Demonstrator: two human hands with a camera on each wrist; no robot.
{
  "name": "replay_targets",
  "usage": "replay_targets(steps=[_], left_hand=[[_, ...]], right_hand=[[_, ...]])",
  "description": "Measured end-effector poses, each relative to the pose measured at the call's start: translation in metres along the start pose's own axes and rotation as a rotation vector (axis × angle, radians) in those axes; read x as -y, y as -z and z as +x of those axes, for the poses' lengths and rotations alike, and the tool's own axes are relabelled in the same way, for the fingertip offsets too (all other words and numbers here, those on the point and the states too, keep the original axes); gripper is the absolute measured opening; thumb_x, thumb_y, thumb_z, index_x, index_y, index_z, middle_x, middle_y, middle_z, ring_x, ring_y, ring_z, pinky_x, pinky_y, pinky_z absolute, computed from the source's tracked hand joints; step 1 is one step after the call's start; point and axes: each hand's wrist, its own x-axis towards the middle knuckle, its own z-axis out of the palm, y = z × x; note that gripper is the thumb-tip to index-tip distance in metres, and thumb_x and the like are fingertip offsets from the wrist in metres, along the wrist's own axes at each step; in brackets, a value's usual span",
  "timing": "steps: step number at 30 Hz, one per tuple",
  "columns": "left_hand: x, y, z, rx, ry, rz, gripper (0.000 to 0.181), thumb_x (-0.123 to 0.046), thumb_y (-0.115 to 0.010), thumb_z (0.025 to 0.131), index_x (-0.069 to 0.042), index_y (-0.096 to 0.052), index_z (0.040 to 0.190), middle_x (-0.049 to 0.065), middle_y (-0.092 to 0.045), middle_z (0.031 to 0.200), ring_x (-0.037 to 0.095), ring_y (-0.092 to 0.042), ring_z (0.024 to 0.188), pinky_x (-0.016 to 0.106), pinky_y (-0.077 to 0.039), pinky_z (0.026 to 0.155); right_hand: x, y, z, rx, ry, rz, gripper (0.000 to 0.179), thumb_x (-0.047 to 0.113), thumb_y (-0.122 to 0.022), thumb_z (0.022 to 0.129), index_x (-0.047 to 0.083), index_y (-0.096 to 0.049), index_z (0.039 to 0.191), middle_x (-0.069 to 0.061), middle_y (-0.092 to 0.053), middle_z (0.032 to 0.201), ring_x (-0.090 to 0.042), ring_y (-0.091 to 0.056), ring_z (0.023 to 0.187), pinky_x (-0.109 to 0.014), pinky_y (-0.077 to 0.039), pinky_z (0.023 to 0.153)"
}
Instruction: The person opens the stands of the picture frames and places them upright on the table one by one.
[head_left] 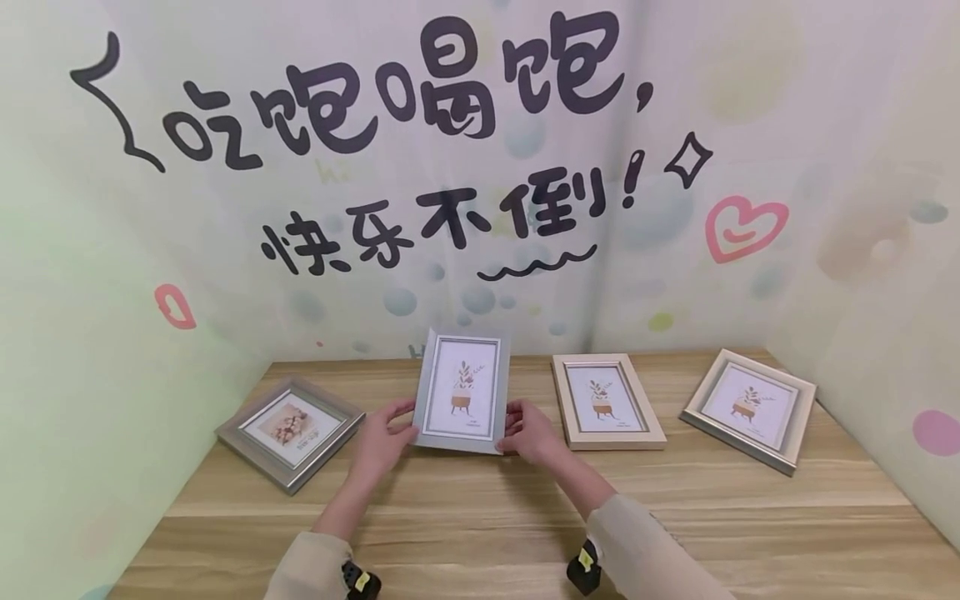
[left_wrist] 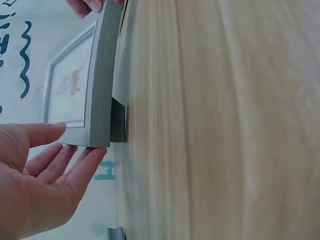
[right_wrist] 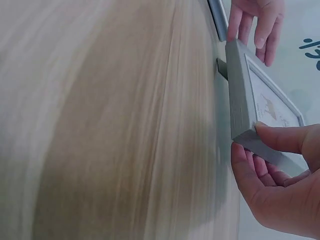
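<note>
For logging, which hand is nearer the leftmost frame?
Left: left hand just right of the leftmost frame; right hand farther, at the right edge of the held frame.

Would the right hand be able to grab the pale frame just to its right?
Probably yes, if it let go: the right hand is holding the grey frame, but nothing seems to block its way to the pale frame.

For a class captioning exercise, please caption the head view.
Left hand and right hand hold the grey frame by its sides; another frame lies left, two more right.
</note>
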Motion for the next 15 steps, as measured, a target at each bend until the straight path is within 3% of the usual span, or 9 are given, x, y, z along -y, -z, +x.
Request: replay_targets(steps=[10,15], left_hand=[[-0.01,-0.012,0.005,0.021,-0.008,-0.015,0.051,0.005,-0.06,0.091,0.009,-0.046,0.141,0.032,-0.047,0.143,0.05,-0.057,0.123,0.046,-0.055,0.098],[-0.014,-0.018,0.006,0.016,0.004,-0.024,0.051,0.004,-0.061,0.092,0.009,-0.045,0.14,0.031,-0.046,0.145,0.049,-0.055,0.126,0.047,-0.054,0.101]], right_hand=[[-0.002,0.003,-0.003,-0.011,0.059,0.01,0.052,-0.017,-0.076,0.071,-0.005,-0.048,0.113,-0.016,-0.06,0.099,-0.023,-0.063,0.089,-0.031,-0.058,0.075],[-0.007,0.003,-0.004,-0.005,0.08,0.006,0.053,-0.017,-0.076,0.07,-0.003,-0.047,0.113,-0.02,-0.068,0.103,-0.026,-0.068,0.091,-0.035,-0.061,0.077]])
